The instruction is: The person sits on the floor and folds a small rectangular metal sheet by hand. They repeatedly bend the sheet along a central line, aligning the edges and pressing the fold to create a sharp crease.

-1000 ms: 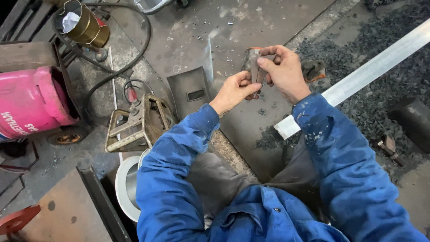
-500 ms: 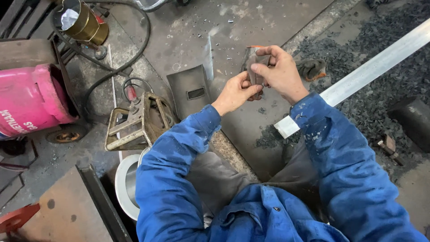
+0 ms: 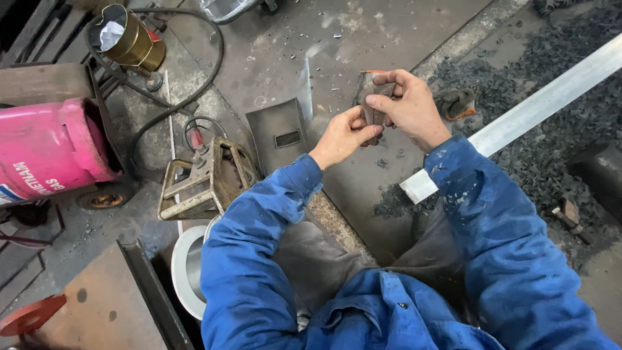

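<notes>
Both hands meet in front of the chest, over the floor. The right hand (image 3: 411,107) is clenched around a worn grey glove (image 3: 370,91) with an orange cuff edge, thumb and fingers pinching its upper part. The left hand (image 3: 342,133) grips the glove's lower edge between thumb and fingertips. So the glove sits held between the two hands, above a dark steel plate (image 3: 363,188) on the floor.

My guess is that the risk lies in the grip itself: the left hand has only the hem, and a tug could pull the glove free so it drops onto the gritty plate or into the black swarf (image 3: 544,149) beside the long pale bar (image 3: 538,107). A second glove (image 3: 453,102) lies on the floor just past the right hand, apart from it. The welding mask (image 3: 280,135) and the pink gas cylinder (image 3: 55,149) lie well to the left.

Against the frame a second back, little differs: the hands sit in nearly the same place, the left one slightly lower on the glove, and the surroundings are unchanged.
</notes>
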